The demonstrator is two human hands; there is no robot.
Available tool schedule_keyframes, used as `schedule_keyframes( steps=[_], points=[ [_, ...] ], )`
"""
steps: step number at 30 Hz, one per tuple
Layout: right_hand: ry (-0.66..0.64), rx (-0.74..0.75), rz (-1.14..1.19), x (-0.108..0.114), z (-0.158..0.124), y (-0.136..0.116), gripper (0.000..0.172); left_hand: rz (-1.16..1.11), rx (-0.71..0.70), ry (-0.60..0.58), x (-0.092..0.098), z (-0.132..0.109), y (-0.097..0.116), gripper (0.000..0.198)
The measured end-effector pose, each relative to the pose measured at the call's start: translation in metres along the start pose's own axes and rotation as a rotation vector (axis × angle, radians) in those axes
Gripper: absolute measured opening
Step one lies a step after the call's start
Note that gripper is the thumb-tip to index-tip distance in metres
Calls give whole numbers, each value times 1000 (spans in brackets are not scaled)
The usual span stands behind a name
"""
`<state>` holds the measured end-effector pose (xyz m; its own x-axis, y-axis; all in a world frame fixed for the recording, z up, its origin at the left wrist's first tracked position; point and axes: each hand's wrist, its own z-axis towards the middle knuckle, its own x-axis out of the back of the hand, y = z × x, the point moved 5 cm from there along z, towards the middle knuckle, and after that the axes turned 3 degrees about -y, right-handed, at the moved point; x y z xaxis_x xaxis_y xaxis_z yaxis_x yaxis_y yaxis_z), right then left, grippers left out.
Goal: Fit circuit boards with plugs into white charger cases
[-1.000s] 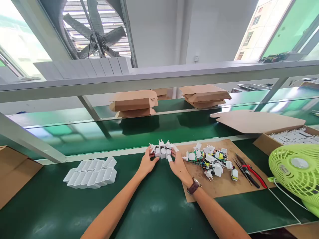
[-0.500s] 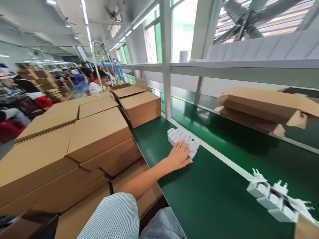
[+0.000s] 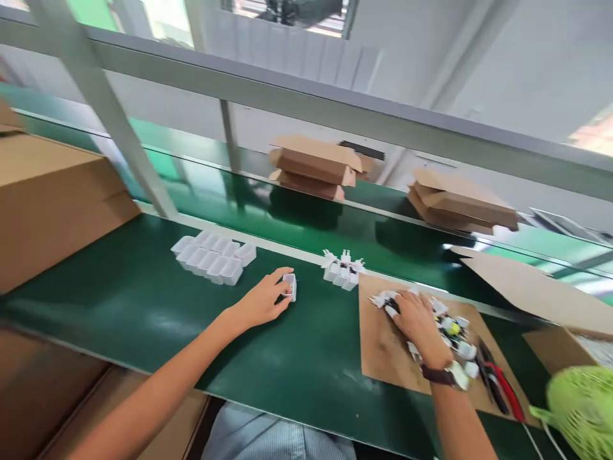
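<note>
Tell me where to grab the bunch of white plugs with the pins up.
Pinch the plugs by the smooth flat sides at both ends of the row, coming in low from the sides. Their pins stick up on top, so a grip from above would hit them.

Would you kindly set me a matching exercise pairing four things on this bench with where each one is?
Things:
1. single white plastic shell
2. block of empty white plastic shells
3. red-handled pliers
4. lime green plastic fan

Places:
A. bottom right corner of the view
B. on the green bench surface, left of the left hand
C. in the left hand's fingers
D. at the right edge of the brown cardboard sheet

Pairs: 1-C, 2-B, 3-D, 4-A
</note>
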<state>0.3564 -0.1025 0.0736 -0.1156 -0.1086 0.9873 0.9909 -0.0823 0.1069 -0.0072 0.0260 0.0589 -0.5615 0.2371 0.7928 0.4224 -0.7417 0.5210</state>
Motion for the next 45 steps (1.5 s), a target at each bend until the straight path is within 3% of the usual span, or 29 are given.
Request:
schedule_keyframes(
  steps=[3,6,10,13,15,17,21,24,31,36,42,45],
  points=[
    [-9,-57,71,11,11,-14,18,-79,-73,-92,-30,21,12,6],
    [35,-26,275,25,7,-26,20,-167,-117,-40,-42,31,15,4],
    [-53,247,549,33,-5,-64,50,-267,-78,34,-45,26,9,24],
    [-105,447,572,27,-1,-104,68,-284,-17,19,-45,20,5,46],
    [-104,482,535,20,8,-127,63,-281,19,1,-44,16,2,54],
    [-117,420,450,10,17,-141,49,-281,37,-9,-42,13,-1,57],
    [-242,249,237,-9,23,-144,43,-287,52,-8,-36,11,-6,58],
    [-268,281,339,-12,22,-142,52,-288,65,-20,-34,13,-5,59],
    [-136,273,541,-16,22,-132,58,-305,81,-58,-35,14,-1,63],
    [69,289,566,-20,19,-140,66,-327,73,-57,-40,14,-2,69],
    [161,289,542,-33,21,-153,47,-332,113,-97,-47,11,-3,78],
    [306,261,594,-22,19,-148,50,-330,143,-82,-49,11,-6,86]
  ],
)
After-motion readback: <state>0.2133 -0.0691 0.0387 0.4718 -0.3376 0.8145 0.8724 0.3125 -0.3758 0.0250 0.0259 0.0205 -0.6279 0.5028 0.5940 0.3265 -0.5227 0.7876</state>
